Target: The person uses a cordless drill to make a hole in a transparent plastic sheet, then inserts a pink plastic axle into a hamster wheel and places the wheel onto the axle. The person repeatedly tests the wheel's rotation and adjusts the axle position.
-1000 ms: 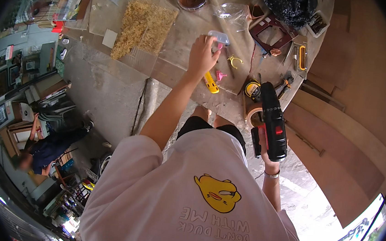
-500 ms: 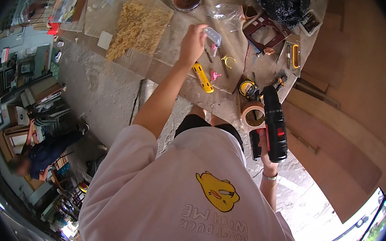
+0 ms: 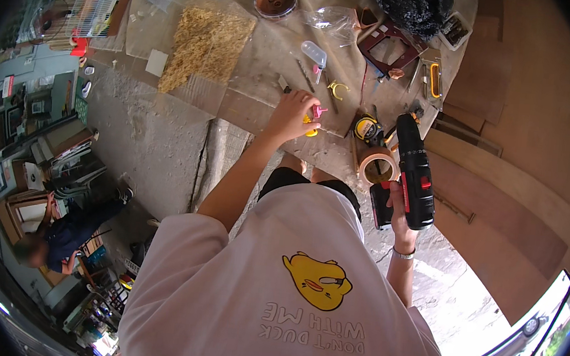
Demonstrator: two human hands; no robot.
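Note:
My right hand (image 3: 400, 212) grips the handle of a black and red cordless drill (image 3: 417, 173), its front end pointing away from me past the table's near edge. Over a yellow utility knife (image 3: 311, 132) at the near edge, my left hand (image 3: 292, 115) is lowered, thumb and forefinger apart. It covers most of the knife; whether it grips it is hidden. A small pink plastic piece (image 3: 318, 111) sits by the forefinger. Farther off lie a clear rounded plastic piece (image 3: 313, 52), a thin rod (image 3: 305, 75) and a yellow forked piece (image 3: 337, 89).
A tape measure (image 3: 366, 128) and a roll of tape (image 3: 378, 168) are beside the drill. Wood shavings (image 3: 202, 45), a round brown tub (image 3: 275, 1), a dark red frame (image 3: 392, 50) and a black bag (image 3: 418, 10) lie farther back. Another person (image 3: 69, 237) is at the left.
My left hand has come away from the clear plastic piece, moving nearer to me and down over the utility knife. The drill has shifted slightly to the right.

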